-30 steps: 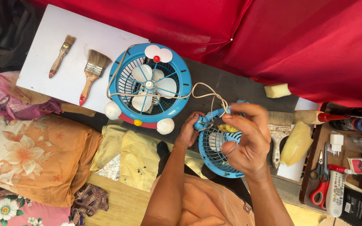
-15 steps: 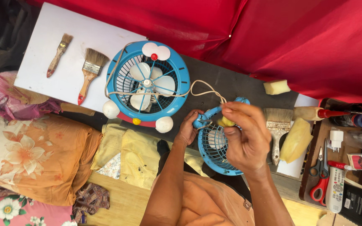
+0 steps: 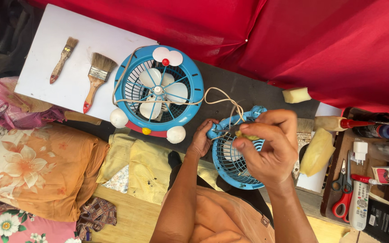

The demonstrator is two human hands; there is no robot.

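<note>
1. My right hand (image 3: 266, 150) sits closest to me, over the upper rim of the blue fan grille (image 3: 235, 164). Its thumb and fingertips are pinched together on a small yellowish sponge piece (image 3: 247, 135), pressing it against the grille's wires.
2. My left hand (image 3: 202, 139) grips the grille's left edge, fingers curled shut around the blue rim, steadying it above my lap.
3. The grille is tilted between both hands, just in front of the dark tabletop (image 3: 244, 90); part of it is hidden under my right palm.
4. Right of my hands lie a yellow cloth (image 3: 317, 152), red-handled scissors (image 3: 341, 198) and a white remote (image 3: 359, 204) in a tray.
5. Beyond my left hand stands the round blue fan body (image 3: 158, 90) with white blades, its beige cord (image 3: 221, 96) looping across to the grille.
6. Farther left, on a white board (image 3: 46, 67), rest two paintbrushes (image 3: 96, 78), side by side and apart.
7. A yellow sponge block (image 3: 296, 95) lies near the red curtain (image 3: 329, 40), farthest of all.
</note>
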